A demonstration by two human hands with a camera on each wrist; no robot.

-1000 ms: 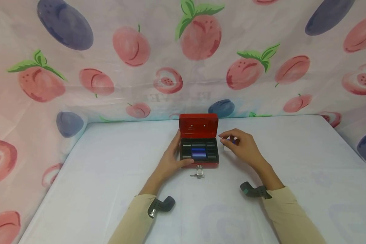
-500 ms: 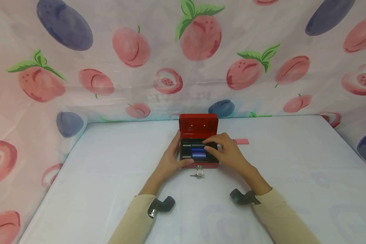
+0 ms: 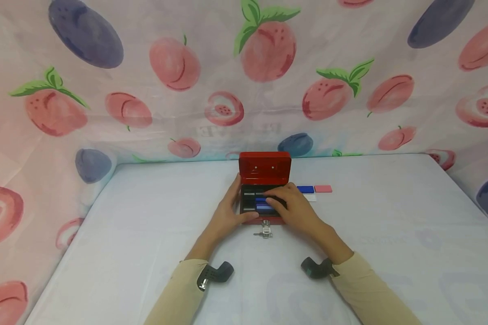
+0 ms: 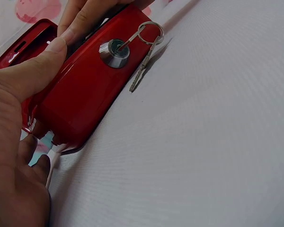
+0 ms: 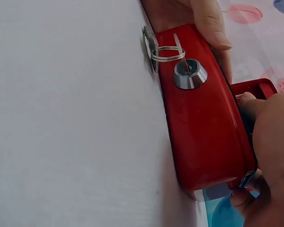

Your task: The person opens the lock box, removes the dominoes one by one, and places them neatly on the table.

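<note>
A small red cash box (image 3: 270, 221) stands on the white table with its lid (image 3: 264, 167) raised. My left hand (image 3: 225, 215) holds its left side, thumb over the front rim and fingers along the side. Inside is a black tray (image 3: 249, 198) with blue strip-like blocks (image 3: 261, 207) in its middle compartment. My right hand (image 3: 298, 212) reaches in from the right, thumb and index fingertips at the upper blue block. Whether they pinch it is hidden. In the right wrist view a key sits in the silver lock (image 5: 190, 74) on the box front, with a key ring (image 5: 168, 54).
Right of the box lie a blue block (image 3: 306, 189), a pink block (image 3: 323, 188) and a white block (image 3: 311, 197), partly behind my right hand. A fruit-patterned cloth (image 3: 223, 67) hangs behind the white table (image 3: 179, 203).
My right hand has moved left from the blocks beside the box into the tray. The blue, white and pink blocks there have come into view. My left hand and the box have stayed put.
</note>
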